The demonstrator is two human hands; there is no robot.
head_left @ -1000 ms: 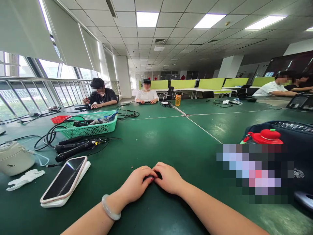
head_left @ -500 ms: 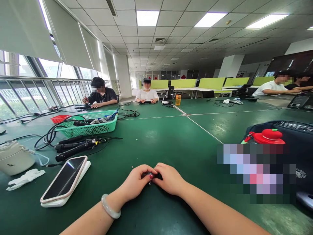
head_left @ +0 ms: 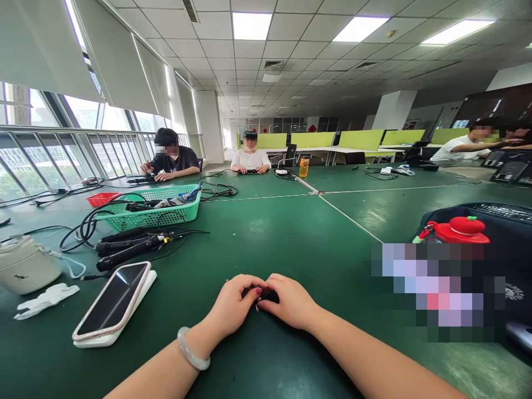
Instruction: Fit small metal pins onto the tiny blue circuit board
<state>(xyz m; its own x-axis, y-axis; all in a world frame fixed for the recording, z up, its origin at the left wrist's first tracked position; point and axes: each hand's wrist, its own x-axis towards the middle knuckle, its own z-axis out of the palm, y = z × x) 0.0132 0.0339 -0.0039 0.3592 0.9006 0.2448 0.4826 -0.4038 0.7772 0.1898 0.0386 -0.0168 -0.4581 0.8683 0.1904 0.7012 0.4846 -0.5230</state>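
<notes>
My left hand (head_left: 234, 306) and my right hand (head_left: 291, 301) rest together on the green table (head_left: 291, 238), fingertips meeting. Both are curled round a small dark object (head_left: 266, 295) pinched between them; most of it is hidden by the fingers and I cannot name it. A pale bangle (head_left: 192, 351) circles my left wrist. A smartphone in a pink case (head_left: 113, 300) lies face up on a white pad to the left of my hands.
Black handheld tools and cables (head_left: 128, 245) lie before a green mesh basket (head_left: 154, 209). A white pouch (head_left: 25, 266) and crumpled glove (head_left: 45, 298) sit far left. A dark bag with a red-capped bottle (head_left: 457, 230) stands at right. Other people sit at the far side.
My hands stay together on the small dark object; the fingers shift slightly. The view has drifted a little, nothing else moved.
</notes>
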